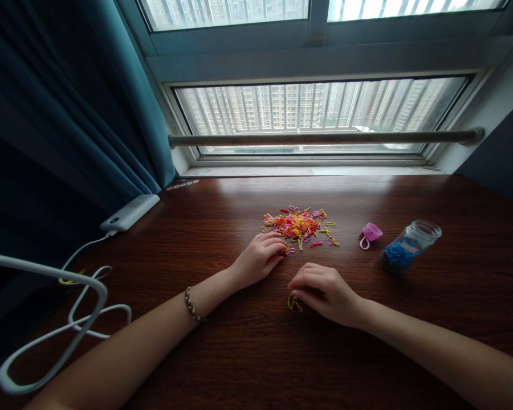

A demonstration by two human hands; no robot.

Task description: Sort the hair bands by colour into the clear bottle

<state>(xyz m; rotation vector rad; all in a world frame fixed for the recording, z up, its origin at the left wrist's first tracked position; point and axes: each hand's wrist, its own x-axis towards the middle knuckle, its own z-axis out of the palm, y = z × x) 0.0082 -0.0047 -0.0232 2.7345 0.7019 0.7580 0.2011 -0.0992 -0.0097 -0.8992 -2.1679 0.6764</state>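
A loose pile of small rubber bands [299, 224] in pink, red, orange and yellow lies on the table. My left hand [259, 259] rests at the pile's near left edge, fingers stretched out, the tips beside a pink band [289, 249]. Closer to me, my right hand [329, 291] is closed in a pinch on a yellow rubber band [294, 305], which dangles below the fingertips at the tabletop. Part of that band is hidden by the fingers.
Right of the pile lies a pink cap with a loop [371, 231]. Beside it, a clear jar [410, 245] holds something blue. A white power bank [130, 212] and a white cable [89, 296] are at left, near a blue curtain [89, 102]. A window rail [325, 138] runs behind.
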